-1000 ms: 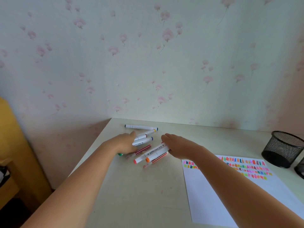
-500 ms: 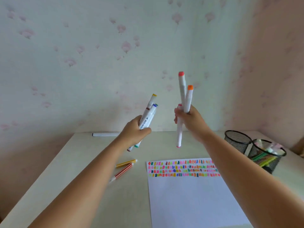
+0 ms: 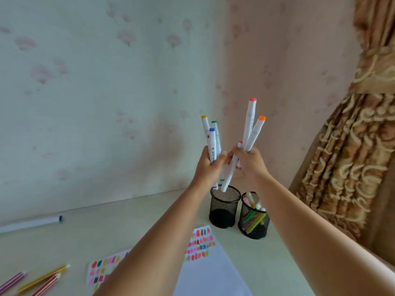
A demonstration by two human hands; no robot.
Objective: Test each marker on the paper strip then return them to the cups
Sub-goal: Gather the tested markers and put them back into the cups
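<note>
Head view: nearest, at the lower left, slim striped pens (image 3: 42, 278) are seen lying on the pale, smooth desk (image 3: 128, 223), beside a white paper sheet (image 3: 213, 278) marked with rows of small colour swatches. Farther back on the left, a round-barrelled white marker (image 3: 32, 224) lies alone. Beyond the sheet, two black wire-mesh cylinders stand just beside each other: the left cup (image 3: 224, 207) shows its dark base, and pastel markers (image 3: 250, 199) are held in the right cup (image 3: 254, 227). Above them, yellow-, green- and blue-capped markers (image 3: 212, 144) are clasped upright in the closed grip of the left hand (image 3: 208, 167). Coral- and orange-capped markers (image 3: 250, 124) are clutched by the right hand (image 3: 249, 162), and a pink-tipped marker (image 3: 228, 176) slants down from it to the left cup's mouth. A brocade curtain (image 3: 352, 146) hangs far right.
</note>
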